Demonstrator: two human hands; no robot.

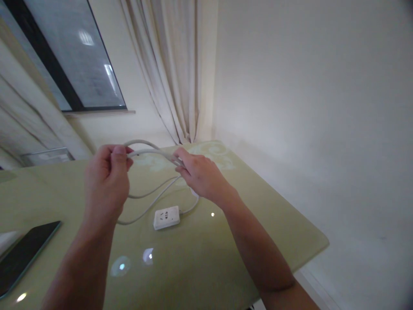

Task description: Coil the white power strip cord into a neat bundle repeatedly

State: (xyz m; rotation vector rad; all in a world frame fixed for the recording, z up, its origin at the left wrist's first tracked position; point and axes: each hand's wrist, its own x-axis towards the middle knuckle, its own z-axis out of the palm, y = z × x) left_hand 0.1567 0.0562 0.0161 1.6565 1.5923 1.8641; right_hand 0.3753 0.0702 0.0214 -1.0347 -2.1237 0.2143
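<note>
A white power cord (151, 152) runs in loops between my two hands above the table. My left hand (111, 174) pinches the cord between thumb and fingers on the left. On the right, my right hand (196, 172) is closed around gathered strands of the same cord. More of the cord hangs below and curves over the tabletop. Its white socket block (167, 217) lies on the table below my hands, holes facing up, with the cord leaving its right end. A white part just under my right hand is mostly hidden.
The glossy greenish table (193, 267) has its right edge near a white wall (306, 107). At the left lies a dark phone (27, 254), with a white object (9, 241) beside it. Curtains (171, 64) and a window (74, 51) stand behind.
</note>
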